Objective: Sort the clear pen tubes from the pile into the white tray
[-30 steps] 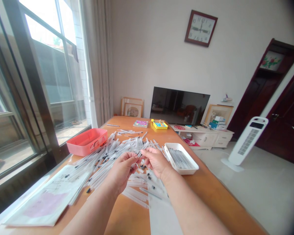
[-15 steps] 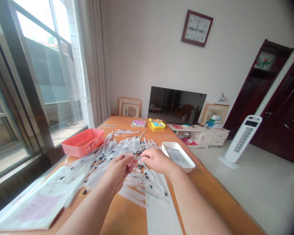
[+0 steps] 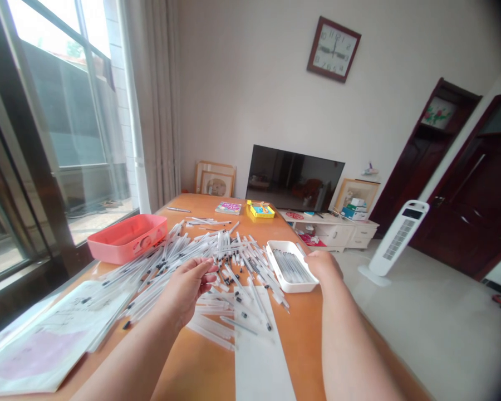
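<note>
My left hand (image 3: 192, 287) hovers over the near side of a heap of clear pen barrels (image 3: 209, 242). Its thumb and forefinger are pinched together and the other fingers curl in; whatever may be between them is hidden. At the right rim of a white tray (image 3: 301, 288) is my right hand (image 3: 324, 266), closed on a slim pen (image 3: 301, 250) that shows only in part. Inside the tray lies a row of grey pens (image 3: 291, 266). Loose black caps (image 3: 237, 299) and more barrels are scattered between the hands.
A red plastic basket (image 3: 127, 252) stands at the left, beyond booklets (image 3: 45, 340). A white paper strip (image 3: 261, 356) runs toward me. Farther back are a pink book (image 3: 228, 208) and a yellow box (image 3: 261, 210). The table's right edge lies beyond my right arm.
My hands were together over the heap with a pen between them. The right hand has moved right to the tray's far rim; the left stays over the heap. The view has shifted slightly right.
</note>
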Action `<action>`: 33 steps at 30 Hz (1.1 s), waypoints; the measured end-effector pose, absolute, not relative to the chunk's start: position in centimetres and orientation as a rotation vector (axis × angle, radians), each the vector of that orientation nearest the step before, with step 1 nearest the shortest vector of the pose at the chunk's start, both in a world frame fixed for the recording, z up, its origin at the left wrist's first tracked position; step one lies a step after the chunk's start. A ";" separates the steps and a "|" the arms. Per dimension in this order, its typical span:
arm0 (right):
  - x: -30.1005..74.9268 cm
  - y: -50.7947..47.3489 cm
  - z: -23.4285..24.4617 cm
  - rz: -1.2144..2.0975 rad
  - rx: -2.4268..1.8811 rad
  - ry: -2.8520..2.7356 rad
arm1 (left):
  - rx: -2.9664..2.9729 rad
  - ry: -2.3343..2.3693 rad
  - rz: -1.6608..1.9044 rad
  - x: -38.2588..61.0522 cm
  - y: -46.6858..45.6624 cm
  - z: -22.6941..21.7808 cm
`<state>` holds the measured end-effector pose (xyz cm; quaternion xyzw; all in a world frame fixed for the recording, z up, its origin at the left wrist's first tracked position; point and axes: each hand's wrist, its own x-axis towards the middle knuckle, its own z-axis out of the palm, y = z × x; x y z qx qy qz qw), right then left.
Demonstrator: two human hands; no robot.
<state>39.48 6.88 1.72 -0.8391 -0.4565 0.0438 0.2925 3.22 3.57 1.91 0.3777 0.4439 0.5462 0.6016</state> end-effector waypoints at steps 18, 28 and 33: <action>38.0 7.0 1.4 0.202 -2.291 -1.213 | 0.798 1.022 1.360 1.9 4.4 1.7; 37.6 6.9 2.3 0.123 -2.194 -1.158 | 0.773 1.018 1.398 1.5 4.4 1.8; 34.4 8.1 2.9 0.155 -1.855 -1.254 | 0.733 1.022 1.407 1.5 4.4 2.1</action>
